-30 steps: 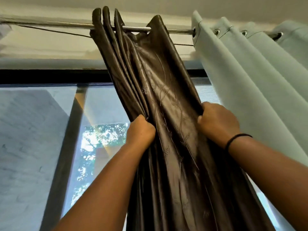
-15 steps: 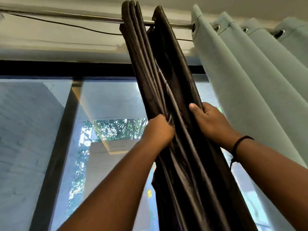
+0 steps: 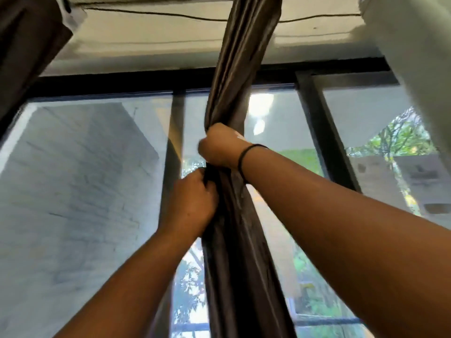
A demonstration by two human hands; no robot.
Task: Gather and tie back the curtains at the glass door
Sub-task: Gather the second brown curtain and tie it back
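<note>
A dark brown satin curtain (image 3: 240, 57) hangs from the top of the frame in front of the glass door (image 3: 97, 191), bunched into one narrow bundle. My right hand (image 3: 222, 145), with a black band on its wrist, grips the bundle from the right, fingers wrapped round it. Just below, my left hand (image 3: 192, 201) grips the same bundle from the left. Under my hands the fabric falls straight down and out of view.
A pale green curtain (image 3: 419, 69) hangs at the right edge. Another brown curtain (image 3: 22, 52) fills the upper left corner. Black door frame bars (image 3: 319, 118) cross the glass, and a thin cable (image 3: 146, 13) runs along the wall above.
The curtain's folds have been squeezed from a spread fan into a tight bundle. My right hand moved left across the fabric to sit above my left hand. The view swung right and up.
</note>
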